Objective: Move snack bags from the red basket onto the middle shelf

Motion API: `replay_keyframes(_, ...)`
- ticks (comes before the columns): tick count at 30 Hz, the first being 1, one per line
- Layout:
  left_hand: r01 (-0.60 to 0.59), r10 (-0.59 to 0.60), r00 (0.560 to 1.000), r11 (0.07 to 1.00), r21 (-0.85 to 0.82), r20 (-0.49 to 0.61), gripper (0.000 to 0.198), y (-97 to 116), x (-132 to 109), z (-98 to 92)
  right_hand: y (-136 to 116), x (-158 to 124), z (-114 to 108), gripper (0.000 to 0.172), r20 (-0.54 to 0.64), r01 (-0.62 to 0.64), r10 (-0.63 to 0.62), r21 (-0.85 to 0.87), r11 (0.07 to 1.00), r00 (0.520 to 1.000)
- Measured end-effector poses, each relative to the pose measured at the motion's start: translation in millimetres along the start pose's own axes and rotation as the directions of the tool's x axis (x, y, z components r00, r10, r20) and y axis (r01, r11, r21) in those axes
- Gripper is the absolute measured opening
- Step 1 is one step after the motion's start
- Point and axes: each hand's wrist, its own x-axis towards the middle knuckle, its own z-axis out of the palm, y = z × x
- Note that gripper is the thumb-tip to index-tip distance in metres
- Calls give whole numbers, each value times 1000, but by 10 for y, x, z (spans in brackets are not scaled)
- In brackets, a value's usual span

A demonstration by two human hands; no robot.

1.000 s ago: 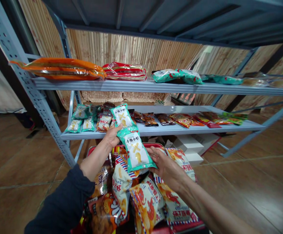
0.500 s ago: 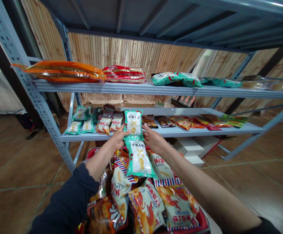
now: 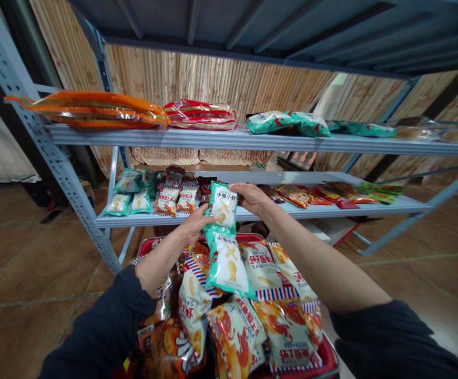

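Note:
Two green-and-white snack bags, an upper bag [image 3: 224, 205] and a lower bag [image 3: 229, 263], hang end to end and look joined. My left hand [image 3: 194, 223] is closed on the left edge of the upper bag, thumb across its front. At that bag's top right corner, my right hand [image 3: 252, 199] grips with its fingertips, partly hidden. The lower bag rests over a red basket [image 3: 329, 358] heaped with white-and-orange snack bags [image 3: 234, 331]. Behind my hands is the lower shelf [image 3: 292, 211], with matching small green bags [image 3: 118, 204] at its left end.
Red-and-white snack packs [image 3: 166, 199] stand beside the small green bags. Flat colourful packets [image 3: 295, 195] lie farther right. An upper shelf [image 3: 213, 139] carries an orange bag [image 3: 102, 109], a red bag [image 3: 201, 115] and green bags [image 3: 272, 122]. A metal upright [image 3: 51, 142] stands left.
My right hand has moved up from the upper bag's right side to its top corner. The joined bags have shifted slightly right and down in view.

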Motion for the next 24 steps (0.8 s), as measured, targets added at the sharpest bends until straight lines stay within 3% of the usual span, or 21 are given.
replay_keyframes(11,-55,55,996,998,-1,-71,47,-61,39,89,29,10,86,7,-280,14,3,59,998,960)
replay_keyframes(13,-52,49,993,998,-26,-111,44,-44,45,100,47,-19,81,6,-234,25,-3,90,996,972)
replay_keyframes(16,-65,43,981,992,-112,-187,41,4,88,93,164,-151,68,21,5,-47,47,100,994,999)
replay_keyframes(19,-149,98,961,971,-188,-258,41,34,139,72,338,-359,101,28,186,-116,98,91,989,978)
replay_keyframes(21,-187,133,951,966,-180,-278,41,23,148,68,434,-489,152,26,216,-64,35,128,990,976)
replay_keyframes(24,-184,152,957,977,-110,-247,39,-11,132,67,495,-608,220,26,169,-68,40,162,984,985)
